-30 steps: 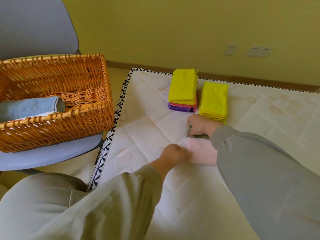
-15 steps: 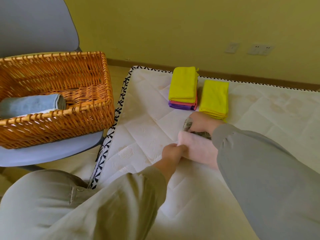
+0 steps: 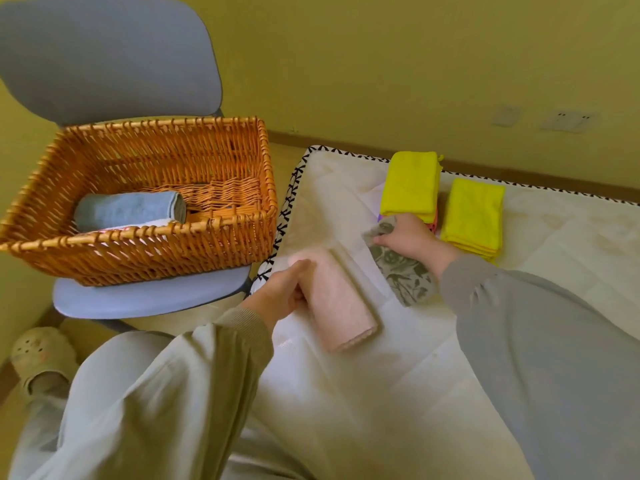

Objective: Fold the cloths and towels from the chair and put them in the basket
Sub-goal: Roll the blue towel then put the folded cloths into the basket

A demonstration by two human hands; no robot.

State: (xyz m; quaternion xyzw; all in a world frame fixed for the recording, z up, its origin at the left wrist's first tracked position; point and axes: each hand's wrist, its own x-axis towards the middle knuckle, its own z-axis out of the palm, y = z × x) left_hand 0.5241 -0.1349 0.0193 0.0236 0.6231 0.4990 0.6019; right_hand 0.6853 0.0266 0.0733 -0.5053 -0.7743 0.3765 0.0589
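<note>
A folded pink towel [image 3: 343, 306] is gripped at its far-left end by the left hand [image 3: 291, 292], whose fingers are curled round the roll. The towel's long axis is seen to run slantwise, from far left by the hand to near right over the white mattress [image 3: 381, 393]. Because of blur, it cannot be told whether the near-right end is lifted clear or rests on the mattress.

A grey patterned cloth [image 3: 403, 275] is pinched at its far end by the right hand [image 3: 408, 237], just right of the pink towel and apart from it. Two yellow stacks [image 3: 412, 181] are set side by side beyond that hand, at the far edge of the mattress.

The wicker basket [image 3: 268, 188] is placed on the seat of the blue chair [image 3: 104, 57], to the left of both hands and farther from the person. A rolled blue towel [image 3: 128, 209] is already laid along its near-left side, and bare wicker is shown to its right.

The left hand is judged the nearer to the basket, so a leftward carry over the near-right rim is called for, with the pink towel turned to lie parallel with the blue one.
</note>
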